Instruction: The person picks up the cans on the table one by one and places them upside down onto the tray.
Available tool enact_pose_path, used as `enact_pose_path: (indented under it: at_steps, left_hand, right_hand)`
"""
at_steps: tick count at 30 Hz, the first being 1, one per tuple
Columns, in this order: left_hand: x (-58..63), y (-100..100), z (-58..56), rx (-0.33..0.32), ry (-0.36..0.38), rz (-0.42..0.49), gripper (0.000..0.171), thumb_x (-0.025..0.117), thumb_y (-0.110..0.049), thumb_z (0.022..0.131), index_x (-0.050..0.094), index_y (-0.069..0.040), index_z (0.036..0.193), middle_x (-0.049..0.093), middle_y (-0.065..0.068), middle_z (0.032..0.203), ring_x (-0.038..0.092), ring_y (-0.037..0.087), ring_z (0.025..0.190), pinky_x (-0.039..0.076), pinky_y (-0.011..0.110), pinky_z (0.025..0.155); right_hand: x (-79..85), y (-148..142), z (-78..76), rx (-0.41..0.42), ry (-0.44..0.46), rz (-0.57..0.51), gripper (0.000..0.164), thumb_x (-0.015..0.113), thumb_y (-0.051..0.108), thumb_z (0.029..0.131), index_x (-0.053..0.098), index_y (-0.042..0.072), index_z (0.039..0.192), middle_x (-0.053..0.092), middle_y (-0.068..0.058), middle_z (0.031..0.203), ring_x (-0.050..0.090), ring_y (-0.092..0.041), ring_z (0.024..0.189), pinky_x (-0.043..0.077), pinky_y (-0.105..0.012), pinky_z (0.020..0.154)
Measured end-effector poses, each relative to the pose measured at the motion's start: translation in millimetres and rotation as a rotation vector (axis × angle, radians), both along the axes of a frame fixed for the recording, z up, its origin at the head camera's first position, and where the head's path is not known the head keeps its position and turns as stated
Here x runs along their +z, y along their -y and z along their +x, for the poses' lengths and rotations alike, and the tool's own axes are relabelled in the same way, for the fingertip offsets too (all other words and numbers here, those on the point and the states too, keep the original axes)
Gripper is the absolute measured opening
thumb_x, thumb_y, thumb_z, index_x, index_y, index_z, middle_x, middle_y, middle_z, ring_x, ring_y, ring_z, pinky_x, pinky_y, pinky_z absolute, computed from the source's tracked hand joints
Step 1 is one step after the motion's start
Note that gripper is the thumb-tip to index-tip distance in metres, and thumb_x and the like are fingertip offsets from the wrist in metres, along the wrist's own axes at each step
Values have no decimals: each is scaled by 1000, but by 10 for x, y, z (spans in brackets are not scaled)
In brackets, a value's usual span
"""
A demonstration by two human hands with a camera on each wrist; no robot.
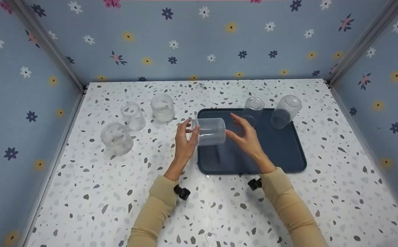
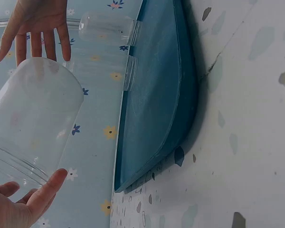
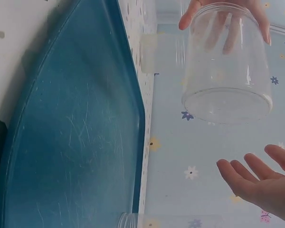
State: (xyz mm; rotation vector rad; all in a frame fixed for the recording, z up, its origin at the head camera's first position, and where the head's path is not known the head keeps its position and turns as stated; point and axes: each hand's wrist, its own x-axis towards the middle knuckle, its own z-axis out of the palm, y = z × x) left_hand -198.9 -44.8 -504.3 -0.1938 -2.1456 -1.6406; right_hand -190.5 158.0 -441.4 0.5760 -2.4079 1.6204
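Observation:
In the head view a clear jar (image 1: 212, 132) lies sideways in the air over the left part of a dark blue tray (image 1: 219, 166). My left hand (image 1: 185, 140) grips it around the threaded mouth end, with thumb and fingers on opposite sides. The jar's flat base faces my right hand (image 1: 249, 139). That hand's fingers are spread and hold nothing; in the right wrist view a gap shows between its fingertips (image 3: 223, 164) and the base. Two more clear jars stand mouth down at the tray's back: a narrow jar (image 1: 253, 104) and another jar (image 1: 286, 111) at the back right corner.
Left of the tray, three clear jars stand mouth up on the speckled table (image 1: 116, 192): a wide jar (image 1: 117, 139) nearest, a narrower jar (image 1: 133, 116), and a wide jar (image 1: 163, 109) farther back. Flower-patterned panels (image 1: 192, 41) enclose the back and both sides.

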Motion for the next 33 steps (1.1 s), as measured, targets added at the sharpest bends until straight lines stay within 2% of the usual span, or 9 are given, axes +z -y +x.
enact_pose_path:
  at_steps: [1, 5, 6, 8, 12, 19, 27, 30, 33]
  left_hand:
    - [0, -1, -2, -1, 1, -1, 46, 52, -30, 88, 48, 2, 121, 49, 15, 103, 54, 25, 85, 39, 43, 85]
    - [14, -13, 3, -9, 20, 4, 38, 54, -17, 88, 49, 0, 121, 50, 15, 104, 56, 23, 86, 41, 38, 84]
    - [14, -18, 2, -13, 21, 7, 38, 54, -15, 88, 48, 1, 121, 50, 17, 105, 56, 24, 86, 42, 38, 83]
    - [7, -30, 0, -22, 31, 21, 37, 53, -11, 87, 48, 2, 121, 50, 19, 105, 55, 27, 86, 46, 40, 70]
    - [1, -43, -3, -39, 24, 27, 37, 52, -8, 87, 46, 5, 121, 49, 22, 106, 55, 32, 87, 46, 42, 69]
    - [8, -48, 20, -62, 33, 14, 40, 51, -22, 89, 47, -1, 123, 50, 14, 108, 55, 23, 89, 46, 35, 70]
    - [-5, -73, 17, -97, 22, 32, 67, 42, -56, 86, 46, -2, 125, 49, 12, 110, 53, 24, 93, 44, 42, 73]
    - [2, -79, 23, -111, 23, 39, 63, 42, -55, 86, 46, -5, 126, 49, 11, 112, 53, 24, 94, 43, 41, 74]
    - [7, -81, 19, -136, -3, 55, 51, 46, -41, 90, 46, -5, 126, 49, 11, 113, 53, 25, 95, 43, 41, 75]
  right_hand:
    - [-5, 1, 3, 13, 17, -10, 55, 64, 4, 80, 40, -8, 128, 42, -26, 125, 44, -35, 112, 45, -41, 82]
    - [-19, 4, 8, 64, 85, -49, 59, 64, 3, 80, 35, -9, 130, 37, -27, 130, 39, -40, 115, 40, -48, 87]
    - [-23, 5, 8, 77, 104, -63, 60, 64, 3, 80, 34, -9, 131, 36, -27, 131, 38, -40, 116, 39, -49, 87]
    - [-33, 5, 8, 101, 137, -89, 62, 64, 2, 80, 32, -8, 132, 34, -26, 133, 37, -40, 117, 38, -50, 88]
    - [-58, 6, -3, 138, 181, -141, 65, 63, -2, 79, 29, -8, 134, 30, -24, 136, 35, -38, 119, 38, -50, 88]
    - [-94, 10, -17, 185, 190, -190, 69, 63, -5, 78, 25, -7, 136, 29, -26, 135, 33, -46, 116, 38, -54, 85]
    - [-113, 12, -14, 209, 216, -207, 70, 61, -9, 78, 22, -7, 136, 28, -28, 134, 38, -45, 112, 44, -47, 80]
    - [-122, 6, -17, 220, 235, -221, 71, 60, -10, 78, 21, -6, 137, 29, -28, 133, 40, -41, 112, 46, -42, 79]
    - [-123, 3, -17, 225, 250, -227, 71, 59, -10, 78, 21, -4, 138, 30, -25, 132, 42, -37, 110, 47, -39, 77]
